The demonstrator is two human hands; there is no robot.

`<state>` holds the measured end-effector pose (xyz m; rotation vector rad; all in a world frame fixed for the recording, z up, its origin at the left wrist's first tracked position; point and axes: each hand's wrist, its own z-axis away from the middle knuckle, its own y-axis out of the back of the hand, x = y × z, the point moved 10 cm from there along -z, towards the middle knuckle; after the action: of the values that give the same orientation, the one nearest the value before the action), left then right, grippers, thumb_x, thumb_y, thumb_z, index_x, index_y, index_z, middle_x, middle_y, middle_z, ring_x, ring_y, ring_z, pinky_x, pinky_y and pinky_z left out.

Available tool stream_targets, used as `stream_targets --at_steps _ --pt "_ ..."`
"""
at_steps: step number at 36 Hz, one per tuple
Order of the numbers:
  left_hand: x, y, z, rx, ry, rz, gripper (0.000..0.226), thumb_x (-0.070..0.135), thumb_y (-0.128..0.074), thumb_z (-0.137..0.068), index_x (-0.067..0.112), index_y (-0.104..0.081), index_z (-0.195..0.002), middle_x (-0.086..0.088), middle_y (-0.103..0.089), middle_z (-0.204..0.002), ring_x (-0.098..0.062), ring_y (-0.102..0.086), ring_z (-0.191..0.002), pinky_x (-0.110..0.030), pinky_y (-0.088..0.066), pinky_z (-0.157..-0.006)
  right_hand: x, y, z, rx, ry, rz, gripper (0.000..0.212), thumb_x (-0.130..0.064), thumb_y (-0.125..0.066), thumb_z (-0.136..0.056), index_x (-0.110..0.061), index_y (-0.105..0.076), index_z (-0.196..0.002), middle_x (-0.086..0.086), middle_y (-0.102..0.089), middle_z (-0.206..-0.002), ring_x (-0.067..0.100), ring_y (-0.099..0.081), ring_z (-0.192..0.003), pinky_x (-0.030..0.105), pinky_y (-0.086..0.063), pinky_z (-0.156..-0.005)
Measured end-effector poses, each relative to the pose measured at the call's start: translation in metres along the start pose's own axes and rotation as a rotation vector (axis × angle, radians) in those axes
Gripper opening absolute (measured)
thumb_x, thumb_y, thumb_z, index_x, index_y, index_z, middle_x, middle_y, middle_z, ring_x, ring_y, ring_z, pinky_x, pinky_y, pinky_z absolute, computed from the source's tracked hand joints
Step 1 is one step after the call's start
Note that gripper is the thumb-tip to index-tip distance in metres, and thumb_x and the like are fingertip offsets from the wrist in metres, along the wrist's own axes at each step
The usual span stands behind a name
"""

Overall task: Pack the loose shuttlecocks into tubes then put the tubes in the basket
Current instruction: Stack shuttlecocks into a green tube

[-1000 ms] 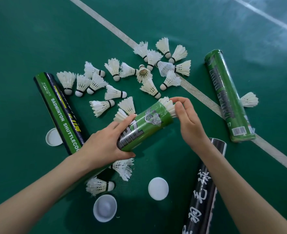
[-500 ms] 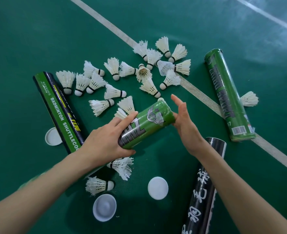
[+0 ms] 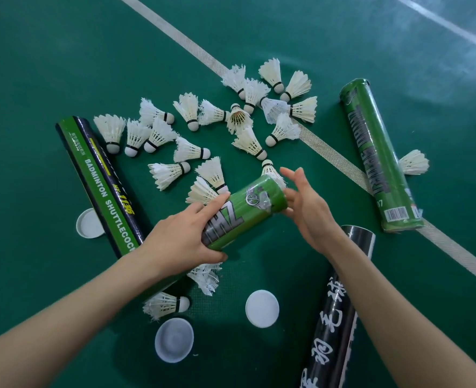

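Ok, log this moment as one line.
left hand: grips green tube | right hand: open beside tube end | shuttlecocks: many loose on floor | caps: on floor

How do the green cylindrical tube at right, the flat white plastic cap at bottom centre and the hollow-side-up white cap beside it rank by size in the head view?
Largest: green cylindrical tube.
Then hollow-side-up white cap and flat white plastic cap: near alike; the hollow one may lie nearer the camera, so unranked.
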<state>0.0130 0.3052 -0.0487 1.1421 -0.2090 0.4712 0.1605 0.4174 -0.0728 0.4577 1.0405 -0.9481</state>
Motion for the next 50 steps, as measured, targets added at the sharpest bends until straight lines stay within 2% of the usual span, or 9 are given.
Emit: stream_targets --at_steps 3,8,15,19,25,34,43,46,50 --pt "-0.007 -0.001 0.002 0.002 0.018 0.017 0.107 0.065 -0.067 -0.067 0.061 0.015 -0.136 0.012 -0.045 -0.119 -0.017 -0.055 -0.099 -0.034 -0.05 -0.08 0.0 0.017 0.004 0.133 0.063 -0.003 0.032 -0.033 -0.038 -0.102 -0.018 -0.047 -0.13 -0.002 -0.071 -0.084 0.013 -0.066 -0.091 0.035 -0.048 -0.094" --pt "-0.031 -0.012 0.012 -0.056 0.079 -0.058 0.108 0.068 -0.064 -0.068 0.057 0.017 -0.139 0.01 -0.044 -0.106 -0.015 -0.055 -0.086 -0.033 -0.052 -0.072 0.023 0.037 0.006 0.18 -0.007 0.187 0.017 -0.018 -0.051 -0.099 -0.021 -0.058 -0.114 0.002 -0.069 -0.095 0.015 -0.064 -0.094 0.034 -0.05 -0.092" --pt "-0.047 -0.015 0.013 -0.046 0.158 -0.045 0.106 0.07 -0.063 -0.069 0.054 0.014 -0.141 0.009 -0.044 -0.108 -0.018 -0.056 -0.091 -0.033 -0.051 -0.075 0.024 0.041 -0.035 0.254 -0.022 0.529 0.04 -0.027 -0.05 -0.098 -0.03 -0.045 -0.138 0.0 -0.057 -0.101 0.01 -0.055 -0.084 0.022 -0.044 -0.071" --pt "-0.045 -0.012 0.01 -0.037 0.156 -0.057 0.106 0.07 -0.064 -0.069 0.054 0.013 -0.141 0.008 -0.045 -0.109 -0.019 -0.057 -0.091 -0.034 -0.052 -0.075 0.033 0.028 -0.056 0.245 -0.105 0.333 0.062 -0.034 -0.05 -0.098 -0.037 -0.017 -0.15 -0.005 -0.062 -0.101 0.015 -0.062 -0.1 0.041 -0.046 -0.099" --pt "-0.046 -0.01 0.008 -0.033 0.155 -0.072 0.107 0.07 -0.065 -0.069 0.053 0.012 -0.142 0.008 -0.045 -0.111 -0.018 -0.056 -0.093 -0.033 -0.051 -0.075 0.042 0.025 -0.061 0.225 -0.181 0.215 0.048 -0.031 -0.047 -0.1 -0.021 -0.036 -0.146 -0.002 -0.044 -0.147 0.015 -0.045 -0.131 0.041 -0.035 -0.112" --pt "-0.046 -0.009 0.009 -0.025 0.151 -0.053 0.106 0.069 -0.065 -0.068 0.054 0.011 -0.141 0.009 -0.045 -0.109 -0.019 -0.057 -0.092 -0.033 -0.051 -0.073 -0.013 0.06 -0.016 0.492 0.2 0.208 0.012 -0.02 -0.072 -0.085 -0.024 -0.061 -0.086 -0.004 -0.065 -0.086 0.011 -0.062 -0.082 0.03 -0.053 -0.079" --pt "-0.008 -0.004 0.012 -0.044 0.027 0.015 0.106 0.064 -0.068 -0.068 0.061 0.013 -0.137 0.012 -0.045 -0.114 -0.017 -0.056 -0.096 -0.034 -0.05 -0.079 -0.029 0.022 0.004 0.166 0.236 0.238 0.025 -0.007 -0.052 -0.097 -0.028 -0.051 -0.109 0.001 -0.058 -0.082 0.017 -0.054 -0.079 0.036 -0.045 -0.083" --pt "0.003 0.002 0.011 -0.016 -0.001 0.048 0.106 0.062 -0.07 -0.067 0.062 0.011 -0.136 0.014 -0.044 -0.12 -0.018 -0.055 -0.101 -0.036 -0.049 -0.083 -0.029 0.007 0.012 0.11 0.2 0.188 0.021 -0.017 -0.043 -0.102 -0.026 -0.052 -0.119 0.0 -0.063 -0.095 0.012 -0.059 -0.087 0.036 -0.046 -0.091" --pt "0.006 0.011 0.011 0.025 -0.016 0.083 0.107 0.06 -0.071 -0.067 0.062 0.01 -0.137 0.017 -0.042 -0.128 -0.016 -0.054 -0.106 -0.036 -0.049 -0.087 -0.033 -0.001 0.022 0.058 0.2 0.232 0.049 -0.045 -0.028 -0.101 -0.022 -0.034 -0.144 -0.009 -0.044 -0.139 -0.01 -0.043 -0.121 0.009 -0.03 -0.105"
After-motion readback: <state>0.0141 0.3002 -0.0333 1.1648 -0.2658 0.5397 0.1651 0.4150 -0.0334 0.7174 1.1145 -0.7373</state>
